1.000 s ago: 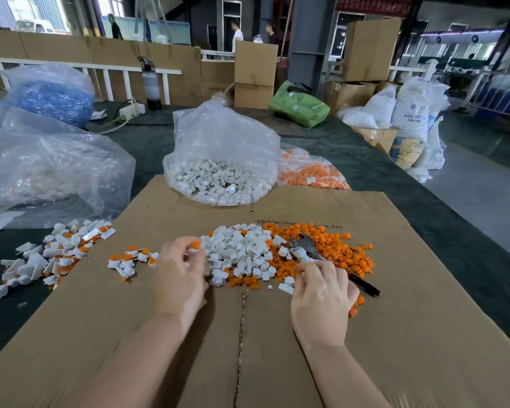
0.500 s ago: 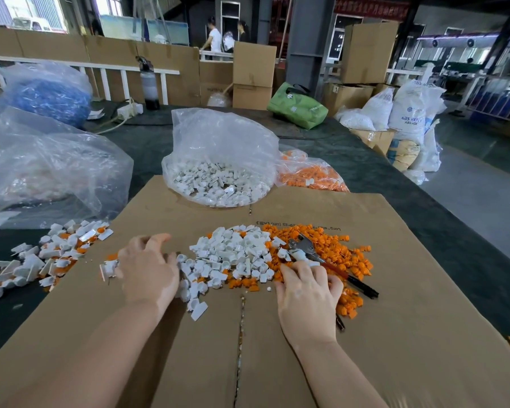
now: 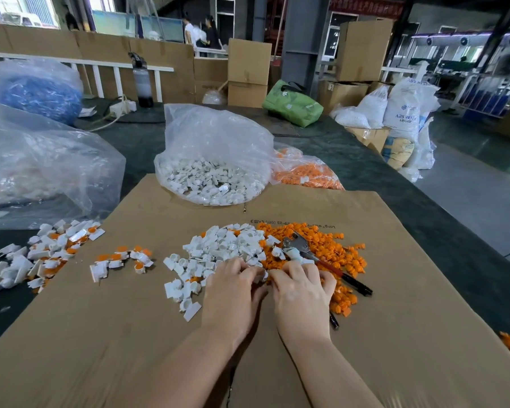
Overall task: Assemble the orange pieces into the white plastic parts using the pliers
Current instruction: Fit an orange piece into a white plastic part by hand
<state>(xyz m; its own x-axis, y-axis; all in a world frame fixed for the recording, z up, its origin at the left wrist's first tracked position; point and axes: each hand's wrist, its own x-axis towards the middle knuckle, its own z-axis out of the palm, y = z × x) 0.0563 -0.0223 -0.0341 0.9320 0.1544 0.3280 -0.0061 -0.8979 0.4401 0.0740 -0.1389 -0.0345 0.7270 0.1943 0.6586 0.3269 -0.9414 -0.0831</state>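
Observation:
A heap of white plastic parts (image 3: pixel 227 245) lies on the cardboard, with loose orange pieces (image 3: pixel 333 251) to its right. The pliers (image 3: pixel 299 248) lie on the orange heap, jaws pointing away. Their black-tipped handles run under my right hand (image 3: pixel 302 295), whose fingers curl over them. My left hand (image 3: pixel 233 293) sits beside it at the heap's near edge and pinches a small white part (image 3: pixel 262 276), where both hands' fingertips meet. What lies under the fingers is hidden.
Assembled white-and-orange parts form a small group (image 3: pixel 121 260) and a bigger pile (image 3: pixel 39 254) on the left. Behind stand a bag of white parts (image 3: pixel 215 178), a bag of orange pieces (image 3: pixel 306 172) and a large clear bag (image 3: pixel 42 166). The cardboard sheet (image 3: pixel 395 334) covers the table.
My left hand went out to the small group on the left, then came back right to the heap and met my right hand. The right hand stayed over the pliers.

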